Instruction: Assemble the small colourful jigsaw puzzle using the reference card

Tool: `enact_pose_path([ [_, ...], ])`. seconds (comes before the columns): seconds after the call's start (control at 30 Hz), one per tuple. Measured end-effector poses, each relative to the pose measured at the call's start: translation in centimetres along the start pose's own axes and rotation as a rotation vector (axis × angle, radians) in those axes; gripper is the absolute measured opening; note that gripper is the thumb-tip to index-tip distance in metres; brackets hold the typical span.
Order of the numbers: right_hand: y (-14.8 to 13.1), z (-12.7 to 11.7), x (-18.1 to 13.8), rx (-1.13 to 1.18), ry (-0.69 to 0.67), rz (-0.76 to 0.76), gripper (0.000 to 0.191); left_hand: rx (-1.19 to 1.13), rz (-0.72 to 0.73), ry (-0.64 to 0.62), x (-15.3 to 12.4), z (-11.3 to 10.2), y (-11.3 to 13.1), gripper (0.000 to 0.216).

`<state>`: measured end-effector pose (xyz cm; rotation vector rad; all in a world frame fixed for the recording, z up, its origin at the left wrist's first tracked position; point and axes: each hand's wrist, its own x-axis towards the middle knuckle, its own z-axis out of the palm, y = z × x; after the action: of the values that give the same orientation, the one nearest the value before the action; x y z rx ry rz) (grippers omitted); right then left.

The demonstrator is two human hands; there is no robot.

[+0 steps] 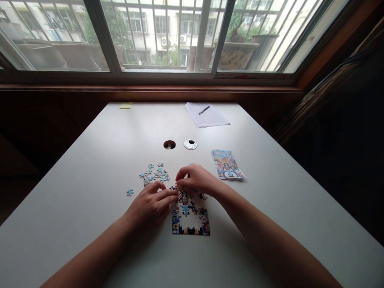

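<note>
A partly joined jigsaw puzzle (191, 231) lies flat on the table in front of me, with gaps in its middle. At its upper left edge, my left hand (152, 203) rests with fingers stretched out and fingertips touching the pieces; it holds nothing that I can see. My right hand (196, 179) is over the upper part of the puzzle, thumb and fingertips pinched on what looks like a small puzzle piece, mostly hidden. Loose puzzle pieces (161, 175) are heaped just beyond my left hand. One separate cluster of pieces (130, 192) lies further left.
A colourful picture sheet (228, 164) lies to the right. Further back are a round cable hole (169, 144), its silver cover (190, 144), paper sheets (206, 116) with a pen (204, 110), and a yellow sticky note (125, 106). A barred window (163, 35) stands behind the white table (86, 181).
</note>
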<state>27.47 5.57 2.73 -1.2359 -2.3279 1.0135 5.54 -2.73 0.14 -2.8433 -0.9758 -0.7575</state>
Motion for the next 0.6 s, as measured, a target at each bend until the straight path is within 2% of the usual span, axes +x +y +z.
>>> enact_pose_path([
  [0.17, 0.16, 0.26, 0.08, -0.093, 0.041, -0.067, 0.012, 0.016, 0.004, -0.009, 0.0, -0.07, 0.09, 0.03],
  [0.6, 0.67, 0.68, 0.22, -0.125, 0.066, -0.037, 0.006, 0.013, -0.026, -0.042, -0.1, 0.28, 0.27, 0.031],
])
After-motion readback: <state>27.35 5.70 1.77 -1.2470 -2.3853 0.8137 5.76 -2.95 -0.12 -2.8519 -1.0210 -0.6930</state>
